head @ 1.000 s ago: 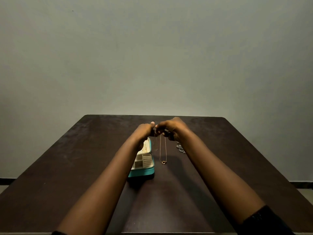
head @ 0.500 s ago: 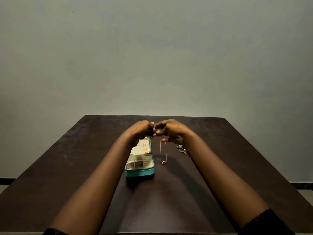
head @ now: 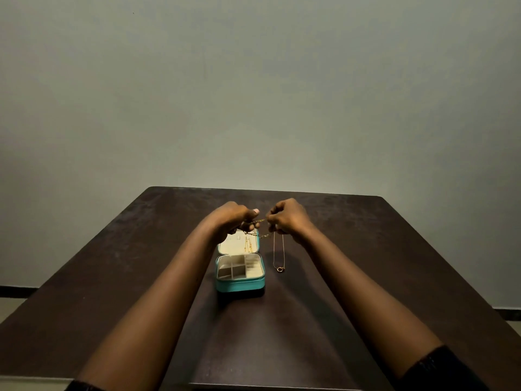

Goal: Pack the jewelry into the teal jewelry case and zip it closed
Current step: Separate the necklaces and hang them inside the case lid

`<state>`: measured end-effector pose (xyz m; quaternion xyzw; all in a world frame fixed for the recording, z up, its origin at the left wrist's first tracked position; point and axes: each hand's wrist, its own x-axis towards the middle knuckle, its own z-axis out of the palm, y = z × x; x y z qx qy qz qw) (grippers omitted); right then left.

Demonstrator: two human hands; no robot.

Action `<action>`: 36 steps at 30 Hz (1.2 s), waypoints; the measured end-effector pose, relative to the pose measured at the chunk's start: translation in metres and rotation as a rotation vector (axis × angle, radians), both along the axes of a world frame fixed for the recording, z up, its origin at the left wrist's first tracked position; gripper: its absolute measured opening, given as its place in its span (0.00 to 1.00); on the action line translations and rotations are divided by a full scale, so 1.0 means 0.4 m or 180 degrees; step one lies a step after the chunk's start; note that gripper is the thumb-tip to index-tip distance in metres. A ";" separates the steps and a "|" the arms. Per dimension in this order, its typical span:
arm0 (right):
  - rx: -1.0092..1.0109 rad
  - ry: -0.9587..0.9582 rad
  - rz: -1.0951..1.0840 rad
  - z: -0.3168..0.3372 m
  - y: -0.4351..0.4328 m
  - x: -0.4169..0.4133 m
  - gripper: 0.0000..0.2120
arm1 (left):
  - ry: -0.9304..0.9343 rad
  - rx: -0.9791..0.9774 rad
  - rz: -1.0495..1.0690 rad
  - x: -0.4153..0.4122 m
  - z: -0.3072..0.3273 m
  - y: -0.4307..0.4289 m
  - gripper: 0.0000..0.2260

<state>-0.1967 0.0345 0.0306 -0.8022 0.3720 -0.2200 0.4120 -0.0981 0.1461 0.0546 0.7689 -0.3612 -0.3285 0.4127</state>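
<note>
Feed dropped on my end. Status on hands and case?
Left hand, right hand pinch chain near open teal case. Pendant necklace on table, beside case. No obstruction seen.

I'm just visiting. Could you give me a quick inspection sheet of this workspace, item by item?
Surface: dark brown table, worn patches.
Job's things: teal jewelry case open, compartments look empty, gold pieces in its lid; thin pendant necklace lies on the table right of it; chain held above the lid.
Clutter: nothing seen.
Hands: left hand and right hand each pinch the chain.
Cables: nothing seen.
Surroundings: plain grey wall; dark skirting.
</note>
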 end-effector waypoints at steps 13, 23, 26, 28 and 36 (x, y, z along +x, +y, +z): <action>-0.0256 0.0299 -0.0574 -0.088 -0.034 0.042 0.03 | 0.0329 0.0157 0.0013 0.037 -0.023 0.015 0.09; 0.1596 -0.0578 -0.0504 -0.085 -0.031 0.060 0.09 | 0.0546 -0.0077 0.0881 0.070 -0.069 0.024 0.06; 0.1448 -0.0628 -0.0510 -0.097 -0.040 0.082 0.10 | 0.0640 -0.0096 0.0940 0.076 -0.089 0.019 0.05; 0.1200 -0.0545 -0.0484 -0.105 -0.057 0.102 0.09 | 0.0643 -0.0133 0.0969 0.075 -0.101 0.014 0.03; -0.0410 0.0534 -0.0148 -0.142 -0.124 0.212 0.08 | 0.0624 -0.0368 0.1829 0.126 -0.178 -0.026 0.03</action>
